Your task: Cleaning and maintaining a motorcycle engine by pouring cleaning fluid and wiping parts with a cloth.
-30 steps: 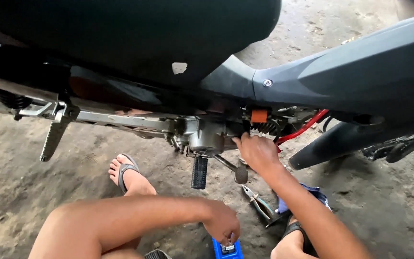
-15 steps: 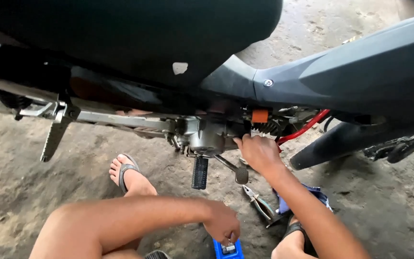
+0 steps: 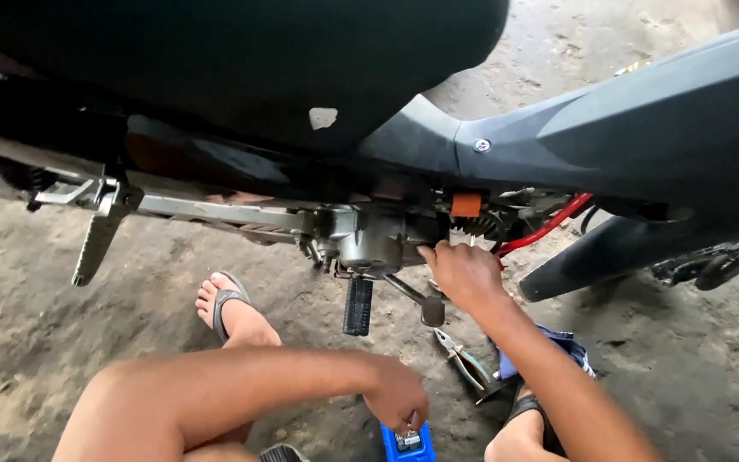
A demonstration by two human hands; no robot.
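The right hand (image 3: 465, 275) has stayed put at the motorcycle engine case (image 3: 378, 242), fingers pressed on its edge, grip around nothing visible; the left hand (image 3: 397, 395) stays closed over a small part in the blue box (image 3: 407, 442) on the ground

Our right hand (image 3: 465, 275) reaches far out, arm straight, fingers bent and pressing forward. Our left hand (image 3: 397, 395) hangs low by our knee, arm lying across, fingers curled tight in a fist.
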